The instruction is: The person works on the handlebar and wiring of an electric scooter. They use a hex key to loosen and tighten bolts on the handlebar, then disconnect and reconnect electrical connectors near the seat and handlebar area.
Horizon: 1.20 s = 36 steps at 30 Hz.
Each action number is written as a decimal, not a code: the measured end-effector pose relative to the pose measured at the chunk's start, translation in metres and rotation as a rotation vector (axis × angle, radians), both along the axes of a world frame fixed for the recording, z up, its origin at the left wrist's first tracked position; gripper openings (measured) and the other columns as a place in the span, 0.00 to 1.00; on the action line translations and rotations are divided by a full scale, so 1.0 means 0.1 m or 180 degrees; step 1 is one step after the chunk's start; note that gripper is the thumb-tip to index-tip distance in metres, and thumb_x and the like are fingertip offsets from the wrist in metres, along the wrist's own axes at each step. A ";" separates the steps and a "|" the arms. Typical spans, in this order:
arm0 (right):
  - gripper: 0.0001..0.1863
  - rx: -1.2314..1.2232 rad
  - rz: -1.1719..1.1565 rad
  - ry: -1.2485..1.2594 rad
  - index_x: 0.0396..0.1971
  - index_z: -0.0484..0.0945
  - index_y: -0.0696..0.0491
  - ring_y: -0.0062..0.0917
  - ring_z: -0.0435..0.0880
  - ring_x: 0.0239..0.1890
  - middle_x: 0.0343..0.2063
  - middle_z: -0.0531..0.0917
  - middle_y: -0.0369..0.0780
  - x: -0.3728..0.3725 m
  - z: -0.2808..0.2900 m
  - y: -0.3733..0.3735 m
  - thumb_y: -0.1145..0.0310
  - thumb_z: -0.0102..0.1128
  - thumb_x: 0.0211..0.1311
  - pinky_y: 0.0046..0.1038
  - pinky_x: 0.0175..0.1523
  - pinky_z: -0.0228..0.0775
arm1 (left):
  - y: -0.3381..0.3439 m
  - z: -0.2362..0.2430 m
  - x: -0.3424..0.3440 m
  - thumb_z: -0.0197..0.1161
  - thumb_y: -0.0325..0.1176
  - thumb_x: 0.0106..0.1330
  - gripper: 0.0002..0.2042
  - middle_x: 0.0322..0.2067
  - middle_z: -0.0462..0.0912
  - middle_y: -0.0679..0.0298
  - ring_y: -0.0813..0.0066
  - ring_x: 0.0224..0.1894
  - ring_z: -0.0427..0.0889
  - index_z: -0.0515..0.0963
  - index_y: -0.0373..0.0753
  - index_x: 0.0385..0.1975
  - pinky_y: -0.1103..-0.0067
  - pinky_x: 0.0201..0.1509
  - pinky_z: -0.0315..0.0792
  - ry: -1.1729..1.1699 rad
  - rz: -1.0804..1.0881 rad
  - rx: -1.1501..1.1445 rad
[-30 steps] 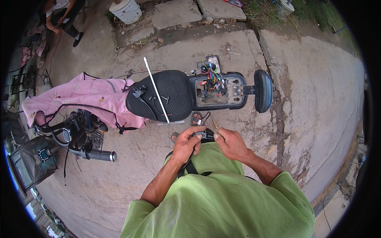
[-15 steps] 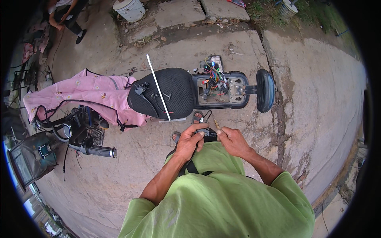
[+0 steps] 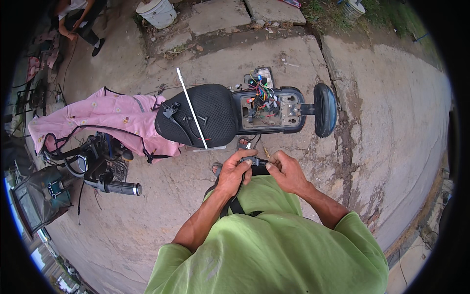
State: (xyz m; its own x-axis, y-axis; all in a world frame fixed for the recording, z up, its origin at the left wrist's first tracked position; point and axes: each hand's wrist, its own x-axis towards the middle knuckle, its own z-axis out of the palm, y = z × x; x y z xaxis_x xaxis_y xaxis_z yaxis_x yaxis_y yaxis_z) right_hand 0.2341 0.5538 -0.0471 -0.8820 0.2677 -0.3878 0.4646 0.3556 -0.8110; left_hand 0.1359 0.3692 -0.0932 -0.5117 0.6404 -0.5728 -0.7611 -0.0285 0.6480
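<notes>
Close to my waist, my left hand (image 3: 234,175) is closed round a small black part (image 3: 253,160) that looks like a cable fitting. A dark thin cable hangs from it past my palm. My right hand (image 3: 290,174) pinches at the other end of this part, thumb and forefinger bent. A slender brass-coloured piece (image 3: 266,152) sticks up from the right fingers; its kind is too small to make out. Beyond my hands stands an electric scooter with a black mesh seat (image 3: 205,105) and an opened rear compartment (image 3: 245,113) full of coloured wires (image 3: 265,97).
A white rod (image 3: 191,109) and some screws lie on the seat. Left of it are a pink quilted cover (image 3: 98,115) and the handlebar grip (image 3: 124,188). A padded backrest (image 3: 325,110) rises at the rear. A white bucket (image 3: 157,13) and a seated person (image 3: 81,22) are farther off.
My right hand has shifted slightly, its fingers now bent in against the black part's end. The left hand keeps its grip. The view has moved a little.
</notes>
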 end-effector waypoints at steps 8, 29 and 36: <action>0.18 -0.0487 0.0051 -0.0715 0.37 0.75 0.57 0.24 0.81 0.25 0.28 0.84 0.42 0.06 -0.29 0.08 0.55 0.55 0.76 0.31 0.30 0.71 | -0.05 -0.09 -0.01 0.52 0.21 0.74 0.15 0.39 0.83 0.60 0.81 0.21 0.72 0.77 0.33 0.57 0.80 0.27 0.72 0.0042 -0.0109 0.0033; 0.10 -0.2857 -0.2412 -0.0395 0.39 0.81 0.52 0.17 0.80 0.26 0.31 0.83 0.33 -0.54 -0.89 0.26 0.63 0.71 0.66 0.19 0.26 0.68 | 0.03 -0.32 -0.23 0.58 0.21 0.69 0.20 0.69 0.62 0.58 0.66 0.70 0.68 0.76 0.38 0.62 0.71 0.66 0.71 0.1693 -0.0175 -0.0200; 0.18 -0.1085 -0.1714 -0.0516 0.42 0.83 0.58 0.21 0.85 0.29 0.35 0.86 0.38 -1.13 -1.70 0.45 0.59 0.73 0.63 0.22 0.29 0.75 | -0.41 -0.31 -0.04 0.58 0.22 0.71 0.19 0.64 0.72 0.59 0.70 0.63 0.75 0.75 0.36 0.61 0.73 0.65 0.71 0.1414 -0.0396 -0.0710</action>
